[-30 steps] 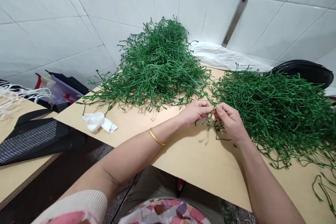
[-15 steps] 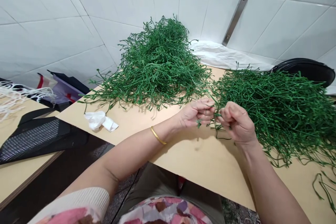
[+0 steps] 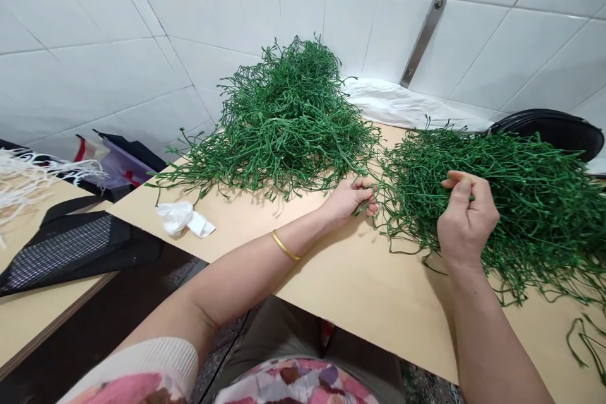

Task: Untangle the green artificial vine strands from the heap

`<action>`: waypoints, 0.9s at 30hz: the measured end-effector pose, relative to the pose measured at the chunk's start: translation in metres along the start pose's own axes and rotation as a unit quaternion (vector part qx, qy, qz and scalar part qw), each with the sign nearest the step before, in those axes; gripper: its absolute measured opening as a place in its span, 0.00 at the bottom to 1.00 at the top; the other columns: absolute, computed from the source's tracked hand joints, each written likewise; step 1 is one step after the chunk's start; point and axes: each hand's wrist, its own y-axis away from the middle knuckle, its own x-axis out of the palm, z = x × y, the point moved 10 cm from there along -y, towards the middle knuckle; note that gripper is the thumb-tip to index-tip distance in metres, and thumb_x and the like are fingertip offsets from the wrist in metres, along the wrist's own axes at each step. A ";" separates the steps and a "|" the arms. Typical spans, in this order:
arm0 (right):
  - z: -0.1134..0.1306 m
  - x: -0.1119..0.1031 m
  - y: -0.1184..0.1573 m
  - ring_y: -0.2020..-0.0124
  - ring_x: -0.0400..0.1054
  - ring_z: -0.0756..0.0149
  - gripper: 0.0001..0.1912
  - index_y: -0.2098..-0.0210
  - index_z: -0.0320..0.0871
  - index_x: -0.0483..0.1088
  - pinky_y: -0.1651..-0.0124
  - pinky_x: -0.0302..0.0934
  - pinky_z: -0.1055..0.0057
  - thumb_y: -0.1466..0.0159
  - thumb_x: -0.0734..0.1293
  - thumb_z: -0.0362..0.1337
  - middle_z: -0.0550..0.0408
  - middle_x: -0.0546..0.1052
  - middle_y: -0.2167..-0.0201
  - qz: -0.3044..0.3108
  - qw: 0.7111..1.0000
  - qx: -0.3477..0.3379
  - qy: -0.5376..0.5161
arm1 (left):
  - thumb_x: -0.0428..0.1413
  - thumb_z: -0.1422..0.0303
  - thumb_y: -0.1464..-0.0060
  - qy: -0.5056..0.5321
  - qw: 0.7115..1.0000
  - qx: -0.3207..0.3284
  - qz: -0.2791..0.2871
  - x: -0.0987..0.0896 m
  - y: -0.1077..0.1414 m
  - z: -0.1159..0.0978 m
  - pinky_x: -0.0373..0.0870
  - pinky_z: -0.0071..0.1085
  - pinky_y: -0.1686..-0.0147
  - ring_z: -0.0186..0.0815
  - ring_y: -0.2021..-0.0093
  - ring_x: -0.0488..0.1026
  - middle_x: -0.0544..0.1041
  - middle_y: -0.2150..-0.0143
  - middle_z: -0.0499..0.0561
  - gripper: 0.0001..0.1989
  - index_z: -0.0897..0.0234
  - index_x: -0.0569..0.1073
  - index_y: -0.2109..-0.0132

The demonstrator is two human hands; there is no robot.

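Note:
My left hand (image 3: 353,201) is closed on a thin green cord (image 3: 364,205), just above the table between two heaps. Short ends of the cord stick out around its fingers. My right hand (image 3: 468,218) is raised in front of the right heap of green cords (image 3: 525,202), fingers curled and thumb pressed in. Whatever may be inside that hand is hidden. The left heap of green cords (image 3: 288,120) rises behind my left hand, its strands tangled, with small knot-like ends.
A crumpled white tissue (image 3: 177,218) lies on the wooden table (image 3: 331,278). White cloth (image 3: 402,101) and a black rounded case (image 3: 553,129) lie along the tiled wall. At left are a black mesh bag (image 3: 66,246) and white cords (image 3: 42,170). Loose green cords (image 3: 587,341) lie at right.
My right hand has moved right and away from my left hand, over the front of the right heap. My left hand has shifted slightly left, still gripping the cord.

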 end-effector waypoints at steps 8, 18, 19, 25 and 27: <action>0.002 0.012 0.002 0.55 0.54 0.41 0.28 0.50 0.41 0.65 0.60 0.47 0.47 0.45 0.64 0.51 0.37 0.67 0.51 0.018 0.949 -0.079 0.304 | 0.52 0.80 0.59 -0.058 0.997 0.054 -0.026 -0.007 -0.001 -0.008 0.52 0.21 0.83 0.22 0.85 0.56 0.61 0.83 0.43 0.05 0.68 0.65 0.76; 0.055 0.039 0.028 0.63 0.65 0.60 0.12 0.62 0.43 0.70 0.59 0.58 0.62 0.37 0.56 0.36 0.48 0.73 0.67 0.131 0.969 -0.194 0.083 | 0.55 0.75 0.57 -0.105 0.990 0.076 -0.058 -0.013 -0.001 -0.012 0.52 0.22 0.79 0.22 0.81 0.55 0.61 0.82 0.42 0.02 0.67 0.71 0.75; 0.052 0.051 0.033 0.64 0.65 0.61 0.13 0.64 0.43 0.70 0.59 0.59 0.63 0.36 0.55 0.36 0.48 0.73 0.68 0.173 0.966 -0.177 0.080 | 0.55 0.75 0.57 -0.111 0.989 0.082 -0.052 -0.011 0.000 -0.014 0.52 0.22 0.79 0.22 0.81 0.55 0.61 0.83 0.42 0.02 0.67 0.71 0.75; 0.016 0.077 0.035 0.62 0.66 0.60 0.17 0.64 0.40 0.71 0.59 0.58 0.62 0.36 0.53 0.39 0.45 0.74 0.64 0.240 0.966 -0.044 0.086 | 0.54 0.77 0.56 -0.113 0.990 0.079 -0.007 0.003 0.004 -0.013 0.55 0.23 0.78 0.23 0.79 0.60 0.67 0.79 0.46 0.04 0.69 0.74 0.72; 0.010 0.070 0.029 0.59 0.65 0.59 0.16 0.62 0.40 0.71 0.57 0.57 0.61 0.36 0.54 0.40 0.45 0.74 0.60 0.210 0.975 -0.024 0.074 | 0.54 0.76 0.56 -0.098 0.993 0.064 0.001 0.005 0.003 -0.007 0.56 0.23 0.78 0.23 0.79 0.62 0.69 0.76 0.47 0.04 0.69 0.74 0.70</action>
